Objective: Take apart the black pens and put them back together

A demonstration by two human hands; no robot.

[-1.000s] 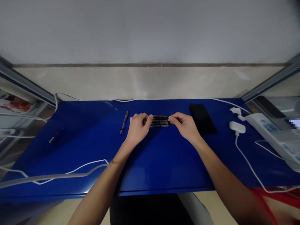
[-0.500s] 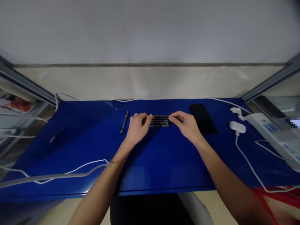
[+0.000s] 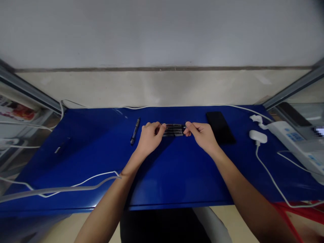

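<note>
Several dark pens (image 3: pixel 174 130) lie side by side in a row on the blue table (image 3: pixel 162 168), near its far middle. My left hand (image 3: pixel 150 138) rests at the row's left end, fingers curled and pressed against the pen ends. My right hand (image 3: pixel 201 135) is at the right end, with thumb and fingers pinched on the pen tips. Both hands hold the bundle between them. One more pen (image 3: pixel 135 131) lies alone on the table just left of my left hand.
A black phone (image 3: pixel 220 127) lies right of my right hand. Further right are a white charger (image 3: pixel 257 136) with its cable and a white device with blue buttons (image 3: pixel 296 141). White cables (image 3: pixel 65 187) cross the table's left front. A wall stands behind.
My right hand has closed in slightly on the right ends of the pens. The view has shifted a little; the pens and my left hand stay in place.
</note>
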